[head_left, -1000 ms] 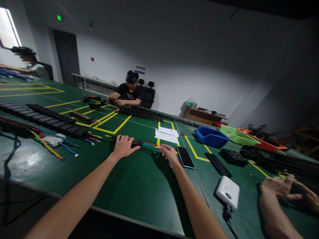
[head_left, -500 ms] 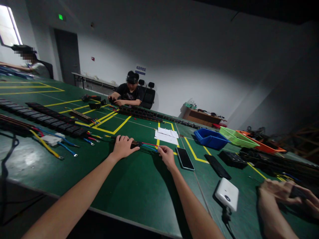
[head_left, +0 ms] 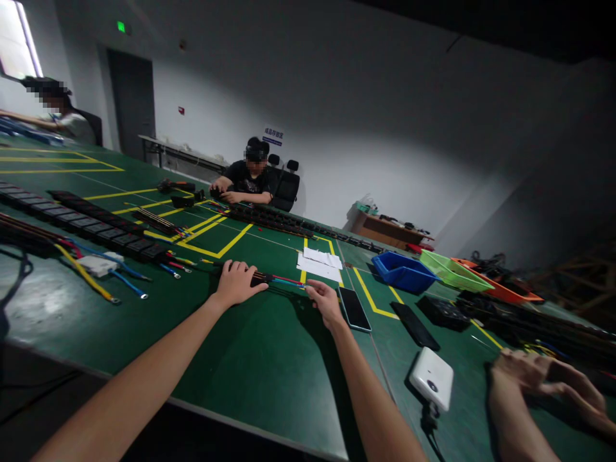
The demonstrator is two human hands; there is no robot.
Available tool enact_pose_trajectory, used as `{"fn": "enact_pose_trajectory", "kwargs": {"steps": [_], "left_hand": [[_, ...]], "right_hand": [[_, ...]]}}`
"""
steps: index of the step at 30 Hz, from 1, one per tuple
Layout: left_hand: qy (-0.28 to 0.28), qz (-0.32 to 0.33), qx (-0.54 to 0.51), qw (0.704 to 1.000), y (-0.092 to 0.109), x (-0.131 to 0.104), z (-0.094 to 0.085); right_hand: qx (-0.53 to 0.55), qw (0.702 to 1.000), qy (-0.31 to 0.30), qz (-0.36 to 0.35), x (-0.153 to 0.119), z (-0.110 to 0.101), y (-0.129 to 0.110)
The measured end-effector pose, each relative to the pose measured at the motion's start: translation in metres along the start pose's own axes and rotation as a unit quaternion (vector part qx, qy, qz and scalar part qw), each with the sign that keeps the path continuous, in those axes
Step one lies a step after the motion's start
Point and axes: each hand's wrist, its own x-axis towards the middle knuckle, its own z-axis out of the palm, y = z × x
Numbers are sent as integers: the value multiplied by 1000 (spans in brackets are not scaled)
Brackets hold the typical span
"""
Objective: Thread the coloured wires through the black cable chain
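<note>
My left hand (head_left: 235, 282) lies over a narrow dark wire bundle on the green table, its fingers curled across it and its thumb along the near side. Red and blue-green wires (head_left: 286, 281) run out of the bundle's black part (head_left: 258, 278) toward the right. At their far ends my right hand (head_left: 323, 300) is closed in a pinch between thumb and forefinger; the tips themselves are mostly hidden. A yellow wire end (head_left: 208, 262) sticks out on the left hand's other side. Just right of my right hand lies a phone (head_left: 355, 308).
White papers (head_left: 319, 263) lie beyond my hands. A blue bin (head_left: 403, 271), green bin (head_left: 455, 271) and white device (head_left: 432, 378) stand to the right, near another person's hands (head_left: 539, 375). Black strips (head_left: 81, 221) and cables (head_left: 89, 276) lie left. Another person (head_left: 250, 173) sits opposite.
The wires between my hands have drawn closer together, the blue-green ones rising toward the red. My hands have barely moved. The neighbour's hands at the right have shifted, and the view has tilted slightly.
</note>
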Motion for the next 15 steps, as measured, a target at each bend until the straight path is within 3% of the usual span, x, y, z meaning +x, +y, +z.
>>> {"fn": "enact_pose_trajectory", "kwargs": {"steps": [6, 10, 15], "left_hand": [[-10, -12, -31, 999, -1, 2, 1], [-7, -8, -33, 999, -1, 1, 2], [-1, -15, -45, 999, -2, 1, 2]], "right_hand": [[-95, 992, 56, -57, 7, 13, 9], [-119, 992, 31, -40, 8, 12, 9], [-75, 997, 4, -8, 6, 6, 7]]}}
